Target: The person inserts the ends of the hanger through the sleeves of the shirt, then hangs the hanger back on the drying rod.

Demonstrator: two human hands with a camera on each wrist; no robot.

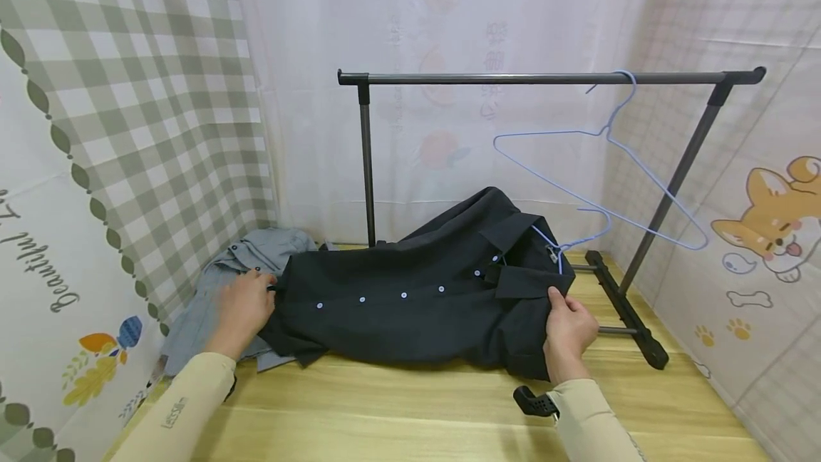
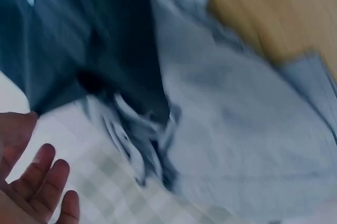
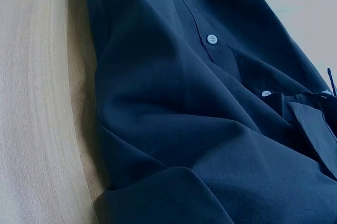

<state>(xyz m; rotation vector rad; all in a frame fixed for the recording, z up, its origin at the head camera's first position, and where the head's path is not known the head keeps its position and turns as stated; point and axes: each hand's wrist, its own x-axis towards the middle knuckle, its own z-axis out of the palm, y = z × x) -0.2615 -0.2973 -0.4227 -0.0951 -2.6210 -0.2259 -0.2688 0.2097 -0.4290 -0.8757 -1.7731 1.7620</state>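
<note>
- In the head view, a dark shirt (image 1: 398, 334) is lying lengthwise across the wooden table (image 1: 410, 412), its row of pale buttons (image 1: 404, 295) facing up and its collar (image 1: 529, 282) pointing right.
- The left hand (image 1: 246, 309), slightly blurred, is holding the shirt at its hem end, just beside a grey-blue garment (image 1: 205, 298) that is lying partly under that hem.
- The right hand (image 1: 571, 330) is pinching the shirt beside the collar, its thumb pressing on top of the cloth.
- A blue hanger (image 1: 591, 237) is sitting in the shirt's neck opening, its hook sticking out to the right.
- Behind, a second blue hanger (image 1: 551, 133) is hanging from the rod of a black rack (image 1: 474, 79).
- In the left wrist view, blurred, the left hand is pinching a corner of the dark hem, while its other fingers are curling loosely, apart from the cloth.
- In the right wrist view, the dark shirt is filling most of the frame, creasing in soft folds beside the bare table; the right hand's fingers are not showing here.
</note>
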